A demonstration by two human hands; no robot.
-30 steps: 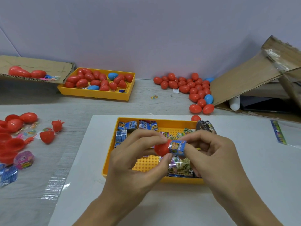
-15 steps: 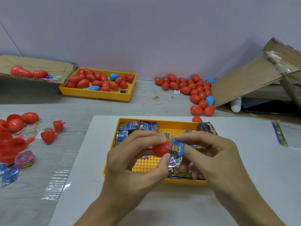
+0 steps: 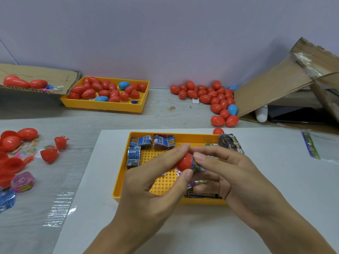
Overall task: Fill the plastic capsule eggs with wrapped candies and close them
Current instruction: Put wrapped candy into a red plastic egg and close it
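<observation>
My left hand point(image 3: 154, 187) pinches a red egg half point(image 3: 184, 162) between thumb and fingertips, above the near yellow tray point(image 3: 121, 180). My right hand point(image 3: 236, 182) pinches a blue wrapped candy point(image 3: 197, 166) at the egg half's open mouth, and most of the candy is hidden inside. The tray holds several wrapped candies point(image 3: 141, 142), blue ones at its far left and darker ones under my right hand.
A far yellow tray point(image 3: 102, 106) holds red and blue eggs. A pile of closed eggs point(image 3: 212, 98) lies at the back right beside a cardboard box point(image 3: 286, 79). Open egg halves point(image 3: 11, 142) and candy packets lie at the left. White paper point(image 3: 275, 180) underlies the near tray.
The blue candy has gone deeper into the red egg half, with less of it showing. Both hands stayed over the tray and shifted slightly.
</observation>
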